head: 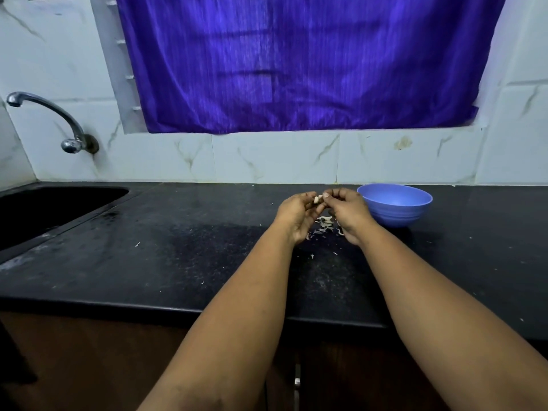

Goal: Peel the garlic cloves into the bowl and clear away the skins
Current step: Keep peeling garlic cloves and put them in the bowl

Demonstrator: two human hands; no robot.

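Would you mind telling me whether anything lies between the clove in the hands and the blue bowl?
Nothing visible does. The clove is pinched between both hands, and only the right hand that holds it lies on the bowl's side; the bowl's mouth is open.

The garlic clove (318,199) shows only as a pale sliver between the fingertips, most of it covered by the left hand (297,214) and right hand (348,213), and too small to say whether skin clings to it. The skins (323,225) on the bench (178,247) lie partly behind both hands, too fine to count. The bowl (396,207) shows only its far inner wall, its bottom hidden by the near rim. The sink (44,212) runs off the left edge, the curtain (296,63) off the top.
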